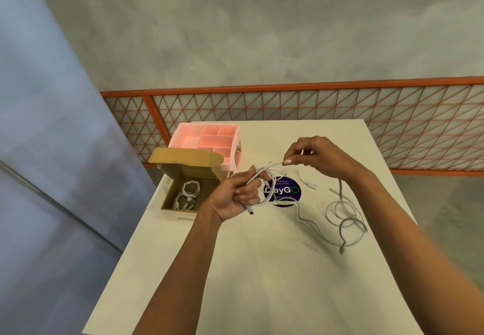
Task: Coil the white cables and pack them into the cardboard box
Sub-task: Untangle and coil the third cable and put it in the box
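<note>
My left hand [235,195] grips a partly coiled white cable [269,174] above the table, with one plug end hanging below the palm. My right hand [314,155] pinches the same cable's free stretch a little higher and to the right. An open cardboard box [167,203] sits at the table's left edge, its lid standing up, with coiled white cables [187,194] lying inside. A greyish-white cable [343,219] lies in loose loops on the table to the right. Another white cable with a USB plug [310,184] lies near the sticker.
A pink compartment organizer [209,138] stands behind the box. A round purple sticker [285,191] marks the white table [262,269]. An orange lattice railing [340,114] runs behind the table; floor drops away on both sides.
</note>
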The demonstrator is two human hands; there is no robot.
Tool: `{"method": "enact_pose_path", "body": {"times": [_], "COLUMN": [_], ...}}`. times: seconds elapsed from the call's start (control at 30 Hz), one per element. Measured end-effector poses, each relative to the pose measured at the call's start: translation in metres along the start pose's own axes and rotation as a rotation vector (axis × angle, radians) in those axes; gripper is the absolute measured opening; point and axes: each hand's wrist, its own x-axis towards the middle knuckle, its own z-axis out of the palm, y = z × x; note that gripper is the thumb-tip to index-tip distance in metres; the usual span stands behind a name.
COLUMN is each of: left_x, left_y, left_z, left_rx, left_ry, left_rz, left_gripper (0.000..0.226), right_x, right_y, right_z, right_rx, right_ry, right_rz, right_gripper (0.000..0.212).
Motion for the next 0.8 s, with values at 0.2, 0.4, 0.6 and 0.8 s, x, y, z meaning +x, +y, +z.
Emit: {"method": "enact_pose_path", "body": {"times": [0.2, 0.4, 0.6, 0.8], "left_x": [0.005, 0.009, 0.012, 0.011], "left_y": [0.001, 0.001, -0.004, -0.004], "left_z": [0.004, 0.006, 0.007, 0.005], "left_rx": [-0.165, -0.261, -0.292, -0.330], "left_ry": [-0.116, -0.158, -0.165, -0.181], "left_rz": [0.057, 0.073, 0.067, 0.057], "left_gripper": [0.016, 0.024, 0.031, 0.039], "right_x": [-0.003, -0.008, -0.009, -0.013], "right_y": [0.002, 0.001, -0.006, -0.017], "right_z": [0.015, 0.032, 0.052, 0.053], "right_rx": [-0.012, 0.239, 0.231, 0.288], "right_ry": [-0.043, 0.002, 0.049, 0.022], "right_rz": [0.010, 0.093, 0.118, 0.095], "right_gripper": [0.021, 0.031, 0.032, 0.018]}}
